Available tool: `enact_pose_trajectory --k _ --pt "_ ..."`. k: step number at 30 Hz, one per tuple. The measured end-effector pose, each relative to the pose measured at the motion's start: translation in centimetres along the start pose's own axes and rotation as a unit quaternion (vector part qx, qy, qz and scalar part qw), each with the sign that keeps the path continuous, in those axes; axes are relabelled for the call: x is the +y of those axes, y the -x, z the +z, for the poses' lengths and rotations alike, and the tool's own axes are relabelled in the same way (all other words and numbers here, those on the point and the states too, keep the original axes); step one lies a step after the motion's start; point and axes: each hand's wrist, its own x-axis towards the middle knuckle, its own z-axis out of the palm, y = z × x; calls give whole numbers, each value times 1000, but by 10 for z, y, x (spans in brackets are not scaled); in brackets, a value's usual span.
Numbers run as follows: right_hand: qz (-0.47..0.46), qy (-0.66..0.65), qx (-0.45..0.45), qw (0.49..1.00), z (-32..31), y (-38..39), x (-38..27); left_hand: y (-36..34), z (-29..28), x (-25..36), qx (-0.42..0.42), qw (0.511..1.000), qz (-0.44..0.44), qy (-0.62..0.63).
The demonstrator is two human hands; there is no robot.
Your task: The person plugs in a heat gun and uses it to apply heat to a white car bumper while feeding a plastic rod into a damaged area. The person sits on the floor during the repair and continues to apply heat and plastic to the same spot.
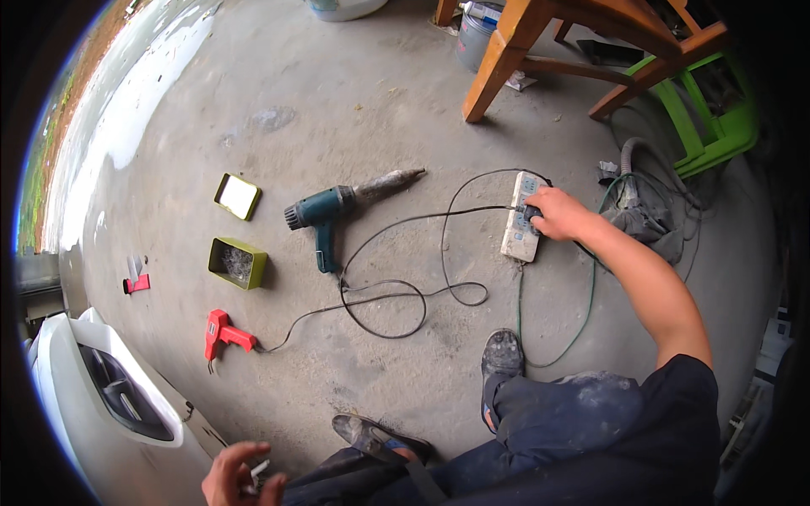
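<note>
My right hand (553, 211) grips a black plug (533, 215) at the white power strip (519, 242). Black cords run across the concrete to a teal heat gun (333, 207) with a dirty nozzle and to a red handheld gun-shaped tool (218, 333), both lying on their sides. Left of the heat gun are an olive tin (257, 270) holding small metal bits and its separate lid (238, 196). At the lower edge my left hand (240, 476) has curled fingers around something small and pale that I cannot make out.
A wooden chair or stand (498, 72) has a grey bucket (477, 46) behind it. A green plastic stool (709, 131) and a grey bag with a hose (650, 228) sit at right. A white vehicle panel (93, 438) occupies the lower left. Small red-and-silver items (139, 282) lie left.
</note>
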Motion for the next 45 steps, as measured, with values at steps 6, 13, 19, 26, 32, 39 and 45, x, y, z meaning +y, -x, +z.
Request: enact_pose_trajectory --k 6,13,19,26,32,39,45 --pt "60 -83 16 995 -8 -6 -11 59 4 8 44 987 13 151" --pt "71 -84 -23 994 -6 -15 -3 47 16 -11 77 980 -66 169" --pt "40 -46 -51 997 -3 -12 3 47 12 -7 19 981 -91 171" --pt "2 14 -14 1000 0 -9 -20 44 12 -6 41 977 -98 182" --pt "-14 -40 -3 999 4 -5 1 32 11 -5 37 973 -106 202" --pt "-39 -59 -12 997 5 -7 -13 23 7 -5 43 976 -99 187" --pt "-80 42 -2 996 7 -1 -28 17 10 -7 35 980 -107 167"
